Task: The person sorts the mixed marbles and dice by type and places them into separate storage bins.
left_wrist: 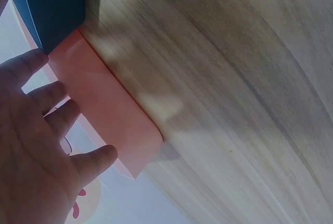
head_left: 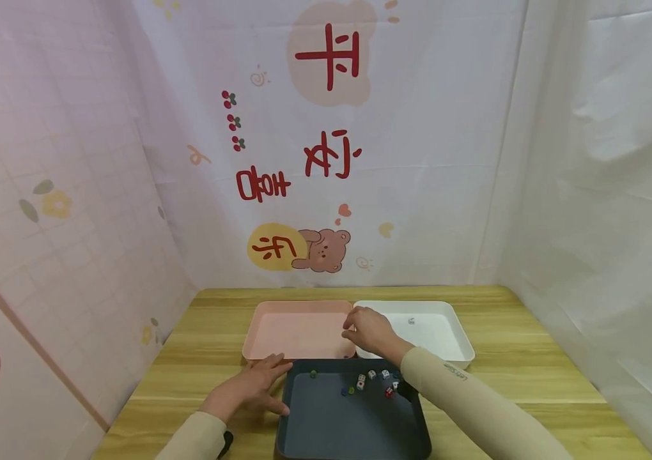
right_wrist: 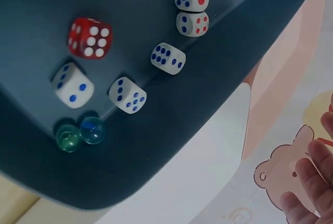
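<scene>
My left hand is beside the left wall of the dark tray, fingers spread and fairly straight, with fingertips right at its rim. My right hand is over the border between the pink tray and the white tray. Its fingers bend loosely to the left, and nothing shows between them. Inside the dark tray, the right wrist view has a red die, several white dice, a green marble and a blue marble touching in the corner.
Pink and white trays stand side by side behind the dark tray on a wooden table. A small clear thing lies in the white tray. Another green marble is near the dark tray's far left corner. Printed white cloth hangs around the table.
</scene>
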A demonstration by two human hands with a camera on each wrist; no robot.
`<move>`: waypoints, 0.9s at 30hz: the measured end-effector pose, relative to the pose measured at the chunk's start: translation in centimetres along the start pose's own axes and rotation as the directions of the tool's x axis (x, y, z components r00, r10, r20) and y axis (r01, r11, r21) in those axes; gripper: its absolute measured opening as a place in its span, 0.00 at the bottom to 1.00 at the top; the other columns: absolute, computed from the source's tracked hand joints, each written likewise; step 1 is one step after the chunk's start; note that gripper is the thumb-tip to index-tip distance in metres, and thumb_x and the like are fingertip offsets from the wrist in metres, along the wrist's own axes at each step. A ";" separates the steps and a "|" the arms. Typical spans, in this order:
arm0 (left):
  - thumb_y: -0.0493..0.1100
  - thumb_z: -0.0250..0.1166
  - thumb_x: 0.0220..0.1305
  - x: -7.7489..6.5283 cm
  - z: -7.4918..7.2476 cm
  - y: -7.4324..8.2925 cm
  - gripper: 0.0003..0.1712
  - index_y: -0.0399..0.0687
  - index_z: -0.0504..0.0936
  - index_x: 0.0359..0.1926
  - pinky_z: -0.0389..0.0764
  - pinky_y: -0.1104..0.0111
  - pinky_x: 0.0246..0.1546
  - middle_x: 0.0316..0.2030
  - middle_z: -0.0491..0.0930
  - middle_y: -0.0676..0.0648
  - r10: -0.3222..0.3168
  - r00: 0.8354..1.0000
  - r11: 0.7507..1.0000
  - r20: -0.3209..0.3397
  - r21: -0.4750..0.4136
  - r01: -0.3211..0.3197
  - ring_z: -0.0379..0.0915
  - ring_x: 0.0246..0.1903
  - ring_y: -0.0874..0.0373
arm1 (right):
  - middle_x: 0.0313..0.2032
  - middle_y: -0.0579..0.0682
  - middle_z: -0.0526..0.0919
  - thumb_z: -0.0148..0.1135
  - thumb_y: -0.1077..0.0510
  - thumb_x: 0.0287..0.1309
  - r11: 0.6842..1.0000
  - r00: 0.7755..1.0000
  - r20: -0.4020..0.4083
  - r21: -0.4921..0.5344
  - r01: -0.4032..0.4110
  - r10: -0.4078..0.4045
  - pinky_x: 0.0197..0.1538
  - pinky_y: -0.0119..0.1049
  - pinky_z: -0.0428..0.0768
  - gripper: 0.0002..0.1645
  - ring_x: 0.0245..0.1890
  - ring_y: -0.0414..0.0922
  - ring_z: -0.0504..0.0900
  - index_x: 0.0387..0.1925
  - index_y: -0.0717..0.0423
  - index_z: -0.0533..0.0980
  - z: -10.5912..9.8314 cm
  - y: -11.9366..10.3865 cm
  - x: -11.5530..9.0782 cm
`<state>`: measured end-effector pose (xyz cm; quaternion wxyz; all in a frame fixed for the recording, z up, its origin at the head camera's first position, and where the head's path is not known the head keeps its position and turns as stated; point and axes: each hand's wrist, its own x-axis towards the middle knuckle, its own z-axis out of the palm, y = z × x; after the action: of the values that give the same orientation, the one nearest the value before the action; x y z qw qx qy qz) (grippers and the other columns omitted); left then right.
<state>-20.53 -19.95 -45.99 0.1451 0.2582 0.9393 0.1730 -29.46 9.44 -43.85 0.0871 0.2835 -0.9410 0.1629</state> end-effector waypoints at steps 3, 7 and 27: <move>0.59 0.76 0.52 -0.1 0.0 0.0 0.54 0.39 0.65 0.72 0.50 0.32 0.64 0.73 0.54 0.33 0.005 1.000 1.000 0.003 -0.003 -0.005 0.48 0.72 0.34 | 0.39 0.48 0.85 0.71 0.54 0.58 1.000 1.000 0.001 0.017 0.015 -0.015 0.43 0.44 0.83 0.07 0.42 0.47 0.82 0.35 0.54 0.88 -0.1 0.0 -0.3; 0.59 0.76 0.52 -0.2 -0.1 0.0 0.53 0.39 0.65 0.72 0.49 0.32 0.64 0.73 0.54 0.32 0.012 1.000 1.000 0.006 -0.012 -0.012 0.48 0.72 0.34 | 0.43 0.50 0.85 0.71 0.54 0.58 1.000 1.000 0.019 0.026 0.015 -0.016 0.44 0.45 0.83 0.10 0.45 0.49 0.82 0.37 0.56 0.88 -0.1 0.0 -0.7; 0.58 0.77 0.52 0.1 -0.3 0.1 0.54 0.37 0.64 0.72 0.49 0.30 0.62 0.72 0.54 0.31 0.026 1.000 1.000 0.001 0.002 -0.026 0.47 0.72 0.33 | 0.44 0.47 0.85 0.71 0.53 0.59 0.995 0.996 0.022 0.051 0.082 -0.083 0.49 0.46 0.81 0.10 0.47 0.46 0.82 0.40 0.52 0.88 -0.5 1.4 -3.5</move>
<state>-20.64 -19.89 -45.74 0.1431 0.2707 0.9360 0.1738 -27.35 12.52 -44.60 0.0750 0.3261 -0.9252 0.1792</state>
